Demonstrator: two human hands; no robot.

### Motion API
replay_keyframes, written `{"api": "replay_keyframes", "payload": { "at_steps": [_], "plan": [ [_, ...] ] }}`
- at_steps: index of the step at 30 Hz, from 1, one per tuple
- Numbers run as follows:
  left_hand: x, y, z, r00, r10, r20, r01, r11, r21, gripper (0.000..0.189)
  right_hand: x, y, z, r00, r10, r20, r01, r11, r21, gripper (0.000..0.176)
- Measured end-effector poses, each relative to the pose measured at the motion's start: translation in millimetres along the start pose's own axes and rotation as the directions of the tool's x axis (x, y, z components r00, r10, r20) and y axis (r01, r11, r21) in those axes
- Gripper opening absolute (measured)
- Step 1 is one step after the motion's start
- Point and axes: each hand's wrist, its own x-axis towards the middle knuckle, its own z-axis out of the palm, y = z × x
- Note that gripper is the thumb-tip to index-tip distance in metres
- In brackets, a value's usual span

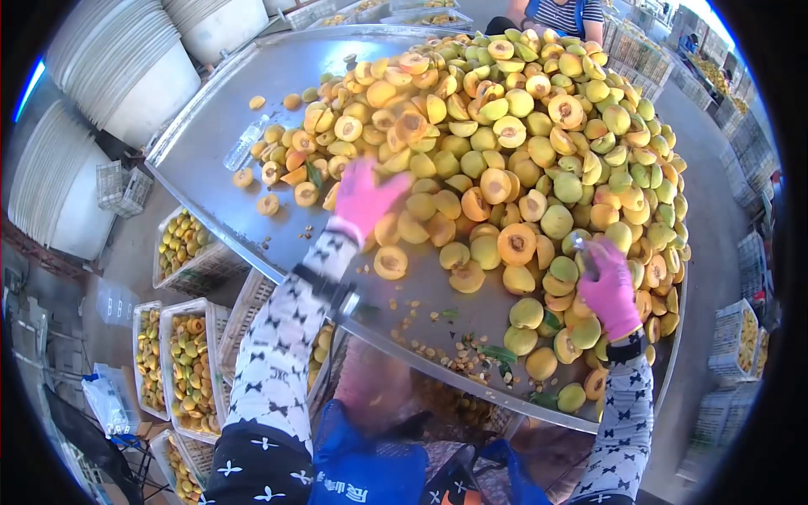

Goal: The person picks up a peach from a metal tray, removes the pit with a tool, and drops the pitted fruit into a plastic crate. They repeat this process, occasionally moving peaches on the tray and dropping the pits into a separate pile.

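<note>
My left hand (pixel 368 200), in a pink glove and slightly blurred, reaches over the near left side of a large heap of halved yellow peaches (pixel 497 181). Its fingers are spread, with peach halves right beside the fingertips. My right hand (pixel 609 290), also gloved in pink, is curled at the right part of the heap. A small shiny metal tool (pixel 579 241) sticks out from its fingers; most of the tool is hidden. Many halves lie cut side up and show a brown hollow, such as the peach half (pixel 516 243) between my hands.
The heap lies on a metal table (pixel 202 160) with a raised rim. Loose pits (pixel 459 358) and leaves lie near its front edge. A clear plastic bottle (pixel 246 143) lies at the left. Crates of peaches (pixel 195 370) stand on the floor. Across the table is another person (pixel 568 15).
</note>
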Motion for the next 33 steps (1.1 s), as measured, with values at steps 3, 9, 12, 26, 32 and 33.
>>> {"api": "replay_keyframes", "payload": {
  "at_steps": [3, 9, 12, 26, 32, 33],
  "plan": [
    [64.2, 2.7, 42.0, 0.956, 0.151, -0.251, -0.172, 0.983, -0.063, 0.09, -4.1, -16.0, 3.3, 0.999, -0.041, 0.034, 0.042, 0.999, -0.032, 0.049],
    [117.6, 25.4, 66.5, 0.999, -0.035, 0.024, 0.033, 0.997, 0.07, 0.103, 9.7, -6.1, 12.2, 0.999, 0.048, 0.023, -0.047, 0.998, -0.044, 0.046],
    [116.8, 1.1, 77.3, 0.993, -0.042, -0.107, 0.004, 0.943, -0.333, 0.092, 18.9, -2.4, 22.9, 0.997, 0.08, -0.001, -0.08, 0.994, -0.074, 0.047],
    [-144.4, 107.2, -38.2, 0.783, 0.54, 0.309, -0.275, 0.746, -0.607, 0.101, -60.8, -52.3, 9.2, 0.988, -0.137, 0.071, 0.124, 0.98, 0.157, 0.052],
    [-227.7, 116.7, -55.4, 0.61, 0.737, 0.293, -0.496, 0.643, -0.583, 0.096, -177.9, -157.4, -16.7, 0.933, 0.291, 0.212, -0.289, 0.255, 0.923, 0.046],
    [-238.7, 119.7, -54.5, 0.596, 0.743, 0.304, -0.458, 0.625, -0.632, 0.095, -187.8, -169.5, -26.7, 0.892, 0.238, 0.385, -0.4, 0.021, 0.916, 0.045]
  ]
}}
